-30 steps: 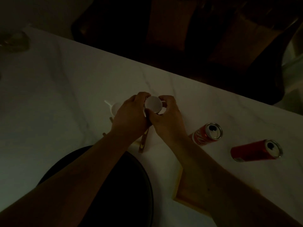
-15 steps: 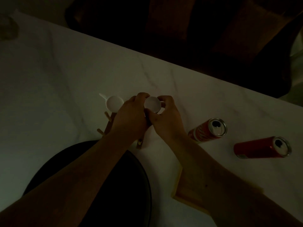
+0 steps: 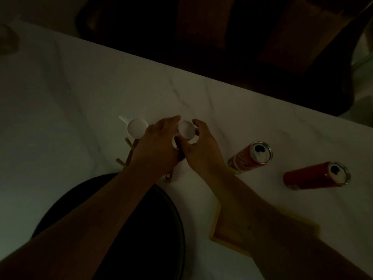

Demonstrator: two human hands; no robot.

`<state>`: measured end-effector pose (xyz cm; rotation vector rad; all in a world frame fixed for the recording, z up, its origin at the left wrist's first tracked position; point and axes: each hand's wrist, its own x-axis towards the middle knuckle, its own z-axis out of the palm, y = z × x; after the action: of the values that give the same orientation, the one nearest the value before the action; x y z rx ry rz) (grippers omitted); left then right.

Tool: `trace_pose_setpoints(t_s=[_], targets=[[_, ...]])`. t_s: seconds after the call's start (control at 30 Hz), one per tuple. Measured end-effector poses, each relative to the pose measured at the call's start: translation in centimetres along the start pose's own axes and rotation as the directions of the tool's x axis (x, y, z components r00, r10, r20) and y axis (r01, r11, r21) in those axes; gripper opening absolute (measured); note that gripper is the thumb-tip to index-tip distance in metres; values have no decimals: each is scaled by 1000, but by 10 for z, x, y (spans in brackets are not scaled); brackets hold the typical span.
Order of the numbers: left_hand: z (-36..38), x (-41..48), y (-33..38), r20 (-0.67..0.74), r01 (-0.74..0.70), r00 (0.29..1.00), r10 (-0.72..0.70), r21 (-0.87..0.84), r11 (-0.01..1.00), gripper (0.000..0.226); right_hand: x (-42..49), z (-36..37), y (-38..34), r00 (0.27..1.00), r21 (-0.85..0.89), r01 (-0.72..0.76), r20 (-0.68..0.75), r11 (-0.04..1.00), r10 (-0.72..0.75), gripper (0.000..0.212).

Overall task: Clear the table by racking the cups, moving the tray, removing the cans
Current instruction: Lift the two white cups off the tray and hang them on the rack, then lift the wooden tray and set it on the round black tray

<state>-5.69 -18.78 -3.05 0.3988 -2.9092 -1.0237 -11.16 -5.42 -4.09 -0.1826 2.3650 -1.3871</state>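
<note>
**Cup at the rack, both hands on it**

Nearest us, the wooden tray point(image 3: 224, 229) shows nothing inside where visible. Two red cans point(image 3: 250, 157) point(image 3: 315, 176) lie tipped beyond it. At the rack point(image 3: 129, 156), our left hand point(image 3: 156, 150) and right hand point(image 3: 201, 150) cradle a white cup point(image 3: 185, 129), fingers curled around it. A second cup point(image 3: 136, 127) sits alongside.

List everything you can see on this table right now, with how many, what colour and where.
white cups: two, white; one on the rack left of the hands, one between both hands
wooden cup rack: one, light wood, under the hands
soda cans: two, red, lying on their sides at right; one nearer the hands, one farther right
wooden tray: one, yellowish wood, near edge, under the right forearm
round black object: one, near edge
table: white, marbled
left hand: on the cup
right hand: on the cup
</note>
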Motion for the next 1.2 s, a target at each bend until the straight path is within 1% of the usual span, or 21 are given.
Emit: trace_pose_setpoints(t_s=[0.1,0.13,0.2,0.27,0.33,0.43,0.5,0.6,0.77,0.9,0.97,1.13,1.2], targets=[[-4,-11,2,-2,-19,1000,19,63,998,81,-10,-7,2,999,-54,-23,31,998,25,80],[-5,-15,3,-2,-28,1000,28,96,995,81,-16,-11,3,999,-108,-4,38,994,8,80],[-7,-26,6,-6,-53,998,55,169,984,80,-31,-19,7,995,-243,98,43,965,-90,78],[-9,-38,8,-10,-71,997,75,231,970,84,-48,-28,12,980,-364,201,64,909,-191,77],[-11,-51,9,-21,-85,995,95,283,955,90,-65,-36,19,963,-483,268,108,834,-247,76],[-12,-74,15,-25,-117,991,133,334,935,100,-91,-45,31,943,-595,330,164,733,-291,74],[-8,-90,18,-6,-137,989,150,375,917,104,-109,-49,40,937,-634,342,167,694,-308,74],[0,-111,22,37,-122,992,118,411,903,108,-133,-59,51,941,-666,325,158,672,-299,77],[20,-135,43,77,-123,992,102,375,919,106,-164,-84,71,972,-715,225,113,662,-209,83],[37,-140,66,88,-165,986,142,365,916,106,-179,-108,87,989,-746,137,67,652,-132,86],[45,-140,78,93,-182,983,160,350,919,107,-186,-122,96,992,-761,110,39,640,-123,88],[64,-149,98,110,-223,974,196,340,914,106,-211,-152,112,986,-726,45,-79,686,-148,90],[71,-154,103,120,-232,972,202,347,909,104,-222,-163,120,982,-724,6,-127,689,-142,88]])
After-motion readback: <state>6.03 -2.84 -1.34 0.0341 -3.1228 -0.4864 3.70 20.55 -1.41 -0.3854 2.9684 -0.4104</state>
